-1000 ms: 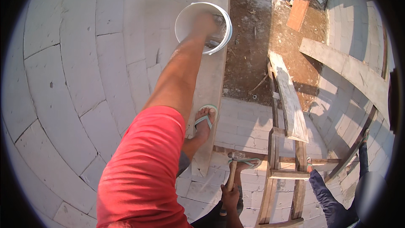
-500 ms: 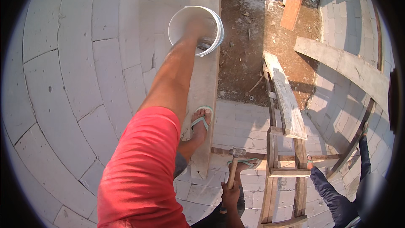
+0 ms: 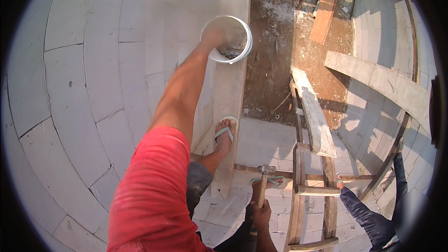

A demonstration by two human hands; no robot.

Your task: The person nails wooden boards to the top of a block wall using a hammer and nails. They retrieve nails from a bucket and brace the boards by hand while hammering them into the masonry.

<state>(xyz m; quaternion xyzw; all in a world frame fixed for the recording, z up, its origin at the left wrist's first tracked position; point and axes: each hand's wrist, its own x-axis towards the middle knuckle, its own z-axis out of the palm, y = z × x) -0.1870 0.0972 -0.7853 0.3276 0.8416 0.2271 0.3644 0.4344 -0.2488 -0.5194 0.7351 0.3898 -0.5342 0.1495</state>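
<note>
My left hand (image 3: 215, 37) reaches down inside a white plastic bucket (image 3: 248, 46) at the top middle. It is blurred, and its fingers are smeared and partly hidden against the bucket's left inner side. Dark, small loose pieces lie at the bottom, too unclear to name. The bucket stands on a long grey plank (image 3: 228, 88) beside the block wall. Lower down, my right hand (image 3: 261, 214) is closed round the wooden handle of a hammer (image 3: 262, 189), held head up, near my sandalled foot.
Pale block walling (image 3: 79, 88) rises along the left. A wooden ladder-like frame (image 3: 298, 214) stands at lower right, with a whitish board (image 3: 312, 112) above it. Another grey plank (image 3: 382, 72) spans the right side. A co-worker's dark-clothed legs (image 3: 364, 214) show at the lower right.
My left hand has shifted toward the bucket's left side, showing more of its contents. The view has moved slightly, and the hammer sits a little further right in it.
</note>
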